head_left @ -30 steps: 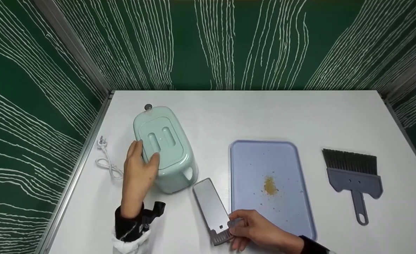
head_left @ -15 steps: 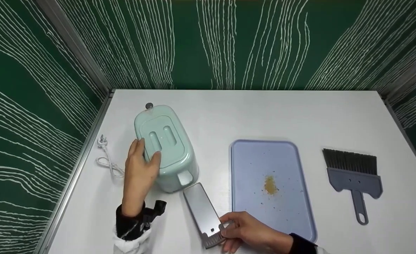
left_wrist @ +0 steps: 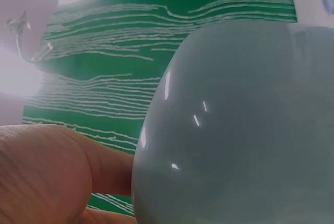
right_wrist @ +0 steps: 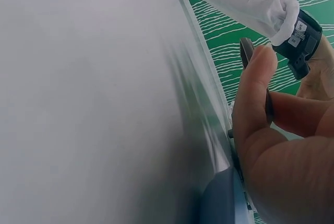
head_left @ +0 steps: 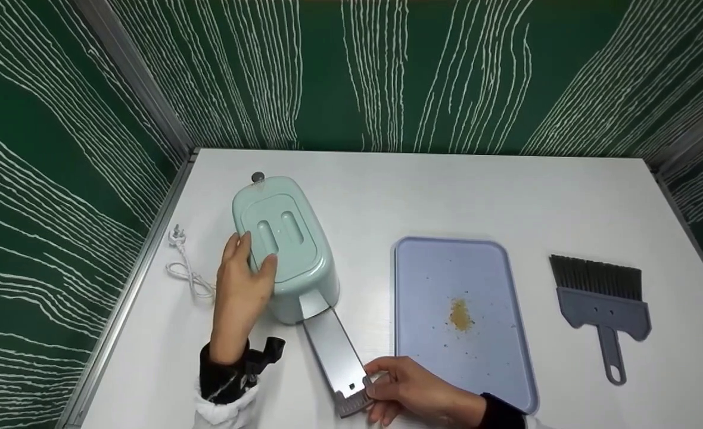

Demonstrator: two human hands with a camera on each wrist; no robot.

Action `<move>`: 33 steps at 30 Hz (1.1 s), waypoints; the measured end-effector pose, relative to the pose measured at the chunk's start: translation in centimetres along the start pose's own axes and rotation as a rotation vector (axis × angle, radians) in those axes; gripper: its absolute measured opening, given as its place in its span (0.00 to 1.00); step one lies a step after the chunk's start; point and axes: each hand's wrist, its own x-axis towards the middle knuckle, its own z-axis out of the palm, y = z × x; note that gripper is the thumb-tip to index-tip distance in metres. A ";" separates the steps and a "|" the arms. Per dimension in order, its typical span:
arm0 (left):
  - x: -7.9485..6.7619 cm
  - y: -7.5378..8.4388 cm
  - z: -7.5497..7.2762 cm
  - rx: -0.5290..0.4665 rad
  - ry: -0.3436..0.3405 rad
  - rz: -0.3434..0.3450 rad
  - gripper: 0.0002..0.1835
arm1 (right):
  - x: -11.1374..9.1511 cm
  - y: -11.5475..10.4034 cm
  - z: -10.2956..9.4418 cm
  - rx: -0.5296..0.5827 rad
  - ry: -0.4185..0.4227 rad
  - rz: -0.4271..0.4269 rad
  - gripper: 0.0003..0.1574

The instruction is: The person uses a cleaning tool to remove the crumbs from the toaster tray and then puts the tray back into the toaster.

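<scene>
My left hand (head_left: 245, 292) rests against the near left corner of a mint-green toaster (head_left: 286, 238), its fingers along the left side and its thumb near the top edge. In the left wrist view, fairly straight fingers meet the glossy toaster wall (left_wrist: 235, 114). My right hand (head_left: 414, 387) pinches the grey ridged end of a flat metal crumb tray (head_left: 333, 348) between thumb and fingers. The tray's far end meets the slot at the bottom of the toaster's near end; how far inside it reaches cannot be seen. The right wrist view shows the right thumb (right_wrist: 253, 93) pressing the tray's edge.
A blue-violet tray (head_left: 429, 262) with a small heap of yellow crumbs (head_left: 460, 314) lies right of the toaster. Farther right is a grey brush (head_left: 604, 307) with dark bristles. The toaster's white cord and plug (head_left: 187, 268) lie on its left. Green walls border the white table (head_left: 363, 190).
My right hand has moved the crumb tray left until its far end meets the toaster's slot. The left hand has stayed on the toaster. The head view has shifted slightly.
</scene>
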 end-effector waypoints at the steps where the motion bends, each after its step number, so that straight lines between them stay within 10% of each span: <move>1: 0.0 0.0 0.0 0.000 0.000 0.000 0.36 | 0.0 0.0 0.0 -0.001 0.002 -0.001 0.25; 33: -0.1 0.0 -0.1 -0.010 -0.007 0.010 0.35 | 2.8 -0.4 1.4 -0.055 0.125 -0.036 0.25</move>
